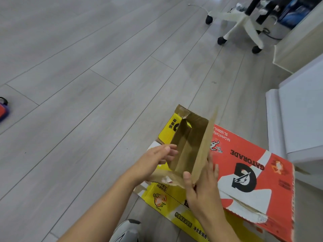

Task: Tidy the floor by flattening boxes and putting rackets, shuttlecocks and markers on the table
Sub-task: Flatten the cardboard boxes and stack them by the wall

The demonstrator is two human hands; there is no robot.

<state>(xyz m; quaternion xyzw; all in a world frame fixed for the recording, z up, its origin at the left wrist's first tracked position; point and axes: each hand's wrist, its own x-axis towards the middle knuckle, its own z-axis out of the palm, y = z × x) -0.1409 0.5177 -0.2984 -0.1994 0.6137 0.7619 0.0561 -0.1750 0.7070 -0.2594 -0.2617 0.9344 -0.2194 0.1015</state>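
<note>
A yellow cardboard box (185,137) stands open on the wooden floor at lower centre, its brown inside showing. My right hand (202,187) pinches the box's tall brown flap (204,147), thumb on the inner face and fingers behind it. My left hand (157,159) rests with spread fingers against the box's left wall. A flattened orange Gatorade box (253,177) lies just to the right, partly under the yellow box.
A white office chair base (243,23) with black castors stands at the upper right. White furniture (297,119) lines the right side. A small red and purple object (3,110) lies at the left edge. My grey shoe (127,231) is at the bottom.
</note>
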